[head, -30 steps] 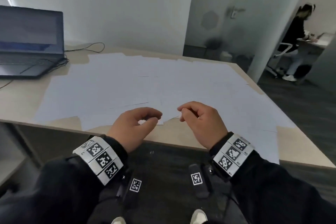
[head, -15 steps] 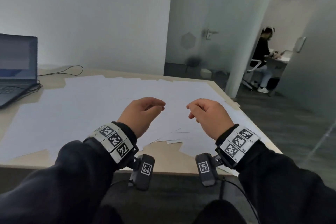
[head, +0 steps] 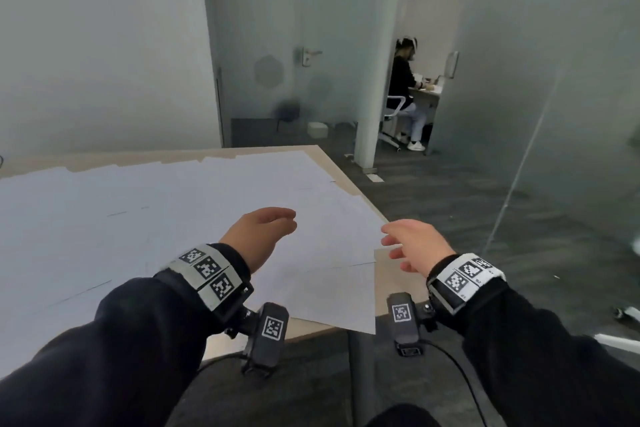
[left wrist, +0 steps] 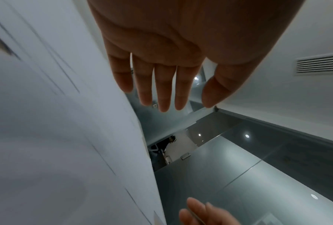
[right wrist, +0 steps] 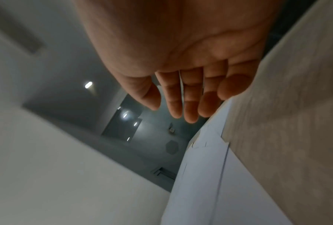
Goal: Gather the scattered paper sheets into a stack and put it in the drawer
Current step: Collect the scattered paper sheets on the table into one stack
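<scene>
We noted white paper sheets (head: 156, 218) spread left of both hands; left hand (head: 258, 236) nearer, over them; right hand (head: 414, 246) off table corner; both slack-fingered, holding nothing.

Head view looks down over the paper sheets (head: 173, 218); both wrist views look close along palms, sharing them.

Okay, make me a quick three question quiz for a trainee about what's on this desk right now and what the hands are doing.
1. True or false: the left hand grips a paper sheet.
2. Which hand is beyond the right edge of the desk? A left, B right.
3. Fill in: the paper sheets lie ____ over the desk, not stacked.

Key: 1 false, its fingers are straight, holding nothing. 2 B, the right hand. 3 spread.
</scene>
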